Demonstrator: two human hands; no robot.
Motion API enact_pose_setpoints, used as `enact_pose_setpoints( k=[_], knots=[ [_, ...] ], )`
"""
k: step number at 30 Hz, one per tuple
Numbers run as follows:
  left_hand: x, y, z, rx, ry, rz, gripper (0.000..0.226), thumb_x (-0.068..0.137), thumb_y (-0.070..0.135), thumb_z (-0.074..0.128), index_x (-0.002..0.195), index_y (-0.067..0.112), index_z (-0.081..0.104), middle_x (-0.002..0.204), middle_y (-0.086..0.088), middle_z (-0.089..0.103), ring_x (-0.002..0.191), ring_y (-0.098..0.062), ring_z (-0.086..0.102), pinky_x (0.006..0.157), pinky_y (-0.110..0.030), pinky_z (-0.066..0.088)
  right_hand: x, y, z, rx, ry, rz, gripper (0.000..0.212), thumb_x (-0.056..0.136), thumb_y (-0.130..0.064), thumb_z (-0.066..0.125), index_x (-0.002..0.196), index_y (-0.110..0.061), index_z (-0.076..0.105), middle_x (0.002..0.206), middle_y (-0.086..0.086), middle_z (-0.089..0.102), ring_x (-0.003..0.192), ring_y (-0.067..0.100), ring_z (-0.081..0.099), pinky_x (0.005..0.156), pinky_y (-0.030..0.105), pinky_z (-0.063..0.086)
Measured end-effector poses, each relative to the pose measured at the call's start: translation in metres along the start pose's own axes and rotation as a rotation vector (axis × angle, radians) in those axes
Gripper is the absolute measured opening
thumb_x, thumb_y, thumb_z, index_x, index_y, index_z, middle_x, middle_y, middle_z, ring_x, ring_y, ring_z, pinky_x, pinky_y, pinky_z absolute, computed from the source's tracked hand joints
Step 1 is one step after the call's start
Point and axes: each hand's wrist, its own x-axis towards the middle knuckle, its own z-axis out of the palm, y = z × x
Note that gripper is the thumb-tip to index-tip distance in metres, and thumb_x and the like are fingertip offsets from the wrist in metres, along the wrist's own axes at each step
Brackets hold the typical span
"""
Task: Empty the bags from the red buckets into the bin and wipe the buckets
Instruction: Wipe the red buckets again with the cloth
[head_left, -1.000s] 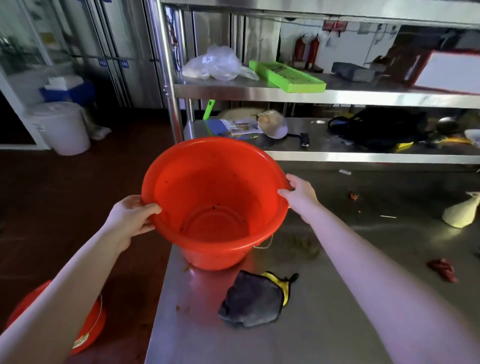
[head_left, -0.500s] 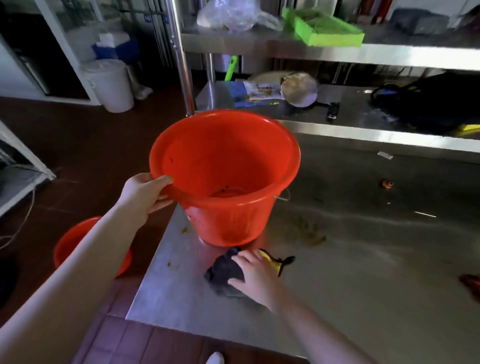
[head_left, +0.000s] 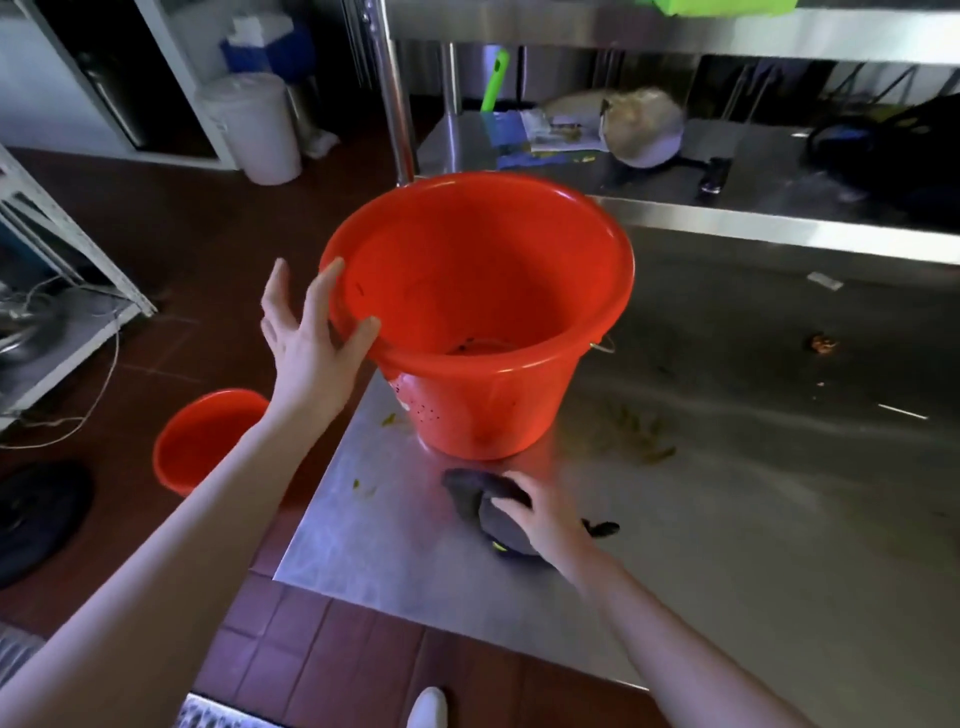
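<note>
Red bucket (head_left: 483, 415) upright on near-left corner of desk (head_left: 753, 545), blocks that corner; mouth open to reach from above. L hand (head_left: 311, 338) at its left rim, fingers spread. Narrow strip betw. bucket & front edge taken by dark cloth (head_left: 475, 499), R hand (head_left: 545, 514) curled on it. Desk right of bucket: wide open steel, small scraps (head_left: 644, 439). Rear closed by shelf (head_left: 779, 226) lip & post (head_left: 395, 104). Floor left: 2nd red bucket (head_left: 202, 441) near desk corner.

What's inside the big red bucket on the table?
No bag is inside the red bucket, just bare red walls and some small dark bits at the bottom. Its near wall hides most of the floor, so more may lie there.
</note>
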Motion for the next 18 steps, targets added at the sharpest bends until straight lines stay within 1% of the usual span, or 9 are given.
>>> enact_pose_setpoints(
  k=[2,4,5,7,10,12,15,16,18],
  knots=[
    [0.001,-0.002,0.002,0.083,-0.029,0.176,0.028,0.099,0.027,0.052,0.125,0.024,0.059,0.158,-0.016,0.017,0.144,-0.043,0.011,0.112,-0.060,0.018,-0.022,-0.008,-0.034,0.214,0.095,0.119,0.012,0.089,-0.024,0.068,0.100,-0.022,0.071,0.095,-0.006,0.072,0.094,0.013,0.065,0.075,0.019,0.043],
    [0.002,0.001,0.007,0.089,-0.091,0.280,0.030,0.101,0.022,0.041,0.105,0.009,0.067,0.147,-0.017,0.042,0.143,-0.041,0.021,0.114,-0.061,0.018,-0.048,-0.020,-0.070,0.420,0.191,0.159,0.006,0.087,-0.027,0.070,0.090,-0.030,0.074,0.088,-0.013,0.074,0.088,0.006,0.067,0.068,0.011,0.046],
    [0.001,0.004,0.009,0.082,-0.123,0.321,0.034,0.100,0.022,0.037,0.099,0.004,0.067,0.136,-0.015,0.054,0.141,-0.038,0.029,0.114,-0.061,0.017,-0.059,-0.030,-0.088,0.492,0.259,0.150,0.011,0.086,-0.028,0.069,0.090,-0.038,0.074,0.088,-0.016,0.074,0.086,0.001,0.068,0.065,0.008,0.047],
    [-0.004,0.013,0.015,0.107,-0.134,0.404,0.040,0.100,0.024,0.033,0.092,0.004,0.066,0.111,-0.010,0.068,0.133,-0.034,0.045,0.113,-0.062,0.016,-0.073,-0.055,-0.122,0.628,0.435,0.105,0.018,0.086,-0.031,0.068,0.089,-0.049,0.072,0.089,-0.020,0.074,0.083,-0.004,0.068,0.062,0.006,0.048],
    [-0.025,0.034,0.026,0.131,-0.118,0.442,0.040,0.098,0.031,0.028,0.085,0.013,0.062,0.091,0.002,0.065,0.107,-0.025,0.058,0.111,-0.053,0.021,-0.075,-0.090,-0.165,0.689,0.561,-0.028,0.018,0.091,-0.032,0.062,0.099,-0.045,0.071,0.099,-0.014,0.074,0.090,0.002,0.070,0.068,0.013,0.053],
    [-0.039,0.050,0.032,0.146,-0.139,0.500,0.039,0.098,0.036,0.027,0.084,0.018,0.059,0.084,0.010,0.062,0.093,-0.021,0.058,0.098,-0.043,0.030,-0.070,-0.112,-0.185,0.627,0.577,-0.126,0.017,0.094,-0.034,0.058,0.103,-0.045,0.068,0.105,-0.013,0.073,0.099,0.005,0.068,0.081,0.020,0.055],
    [-0.046,0.064,0.034,0.078,-0.207,0.639,0.039,0.098,0.041,0.034,0.092,0.021,0.066,0.095,0.013,0.067,0.095,-0.017,0.060,0.084,-0.034,0.037,-0.051,-0.130,-0.200,0.336,0.552,-0.218,0.018,0.093,-0.040,0.054,0.105,-0.050,0.063,0.108,-0.019,0.069,0.104,-0.002,0.061,0.085,0.009,0.044],
    [-0.043,0.066,0.031,0.030,-0.219,0.679,0.037,0.098,0.042,0.038,0.095,0.022,0.069,0.101,0.013,0.067,0.098,-0.015,0.060,0.083,-0.033,0.039,-0.043,-0.131,-0.200,0.201,0.525,-0.229,0.018,0.094,-0.038,0.054,0.109,-0.045,0.062,0.110,-0.015,0.068,0.106,0.001,0.059,0.086,0.008,0.040],
    [-0.034,0.063,0.020,-0.057,-0.216,0.718,0.033,0.096,0.041,0.045,0.099,0.022,0.071,0.107,0.012,0.067,0.102,-0.014,0.059,0.085,-0.032,0.044,-0.025,-0.127,-0.192,-0.196,0.454,-0.273,0.022,0.096,-0.031,0.055,0.116,-0.024,0.063,0.113,-0.002,0.066,0.112,0.016,0.055,0.089,0.016,0.034]
  ],
)
